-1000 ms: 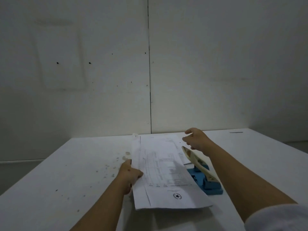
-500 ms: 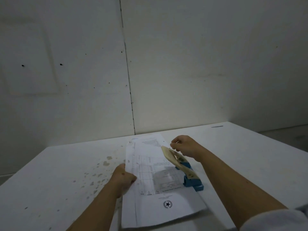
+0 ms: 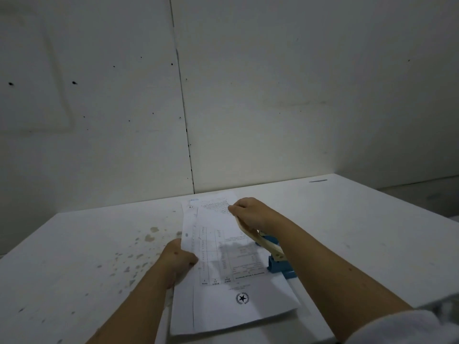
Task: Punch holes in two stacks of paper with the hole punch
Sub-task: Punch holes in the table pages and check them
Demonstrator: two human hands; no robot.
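Observation:
A stack of printed white paper (image 3: 223, 281) lies lengthwise on the white table (image 3: 360, 232), its right edge at the hole punch. The punch has a blue base (image 3: 279, 266) and a cream lever (image 3: 263, 238) that is tilted up. My left hand (image 3: 177, 259) grips the left edge of the stack near its middle. My right hand (image 3: 250, 212) is curled over the far tip of the lever, above the paper's far right part. Whether the paper's edge sits inside the punch slot is hidden by my right forearm.
The table meets a plain white wall at the back. Small paper bits and stains (image 3: 139, 254) are scattered on the table left of the stack. A dark thin mark or object (image 3: 318, 181) lies at the far right near the wall.
My right hand has moved from the paper's far edge to the tip of the punch lever. The view has shifted to the right. My left hand keeps hold of the stack's left edge.

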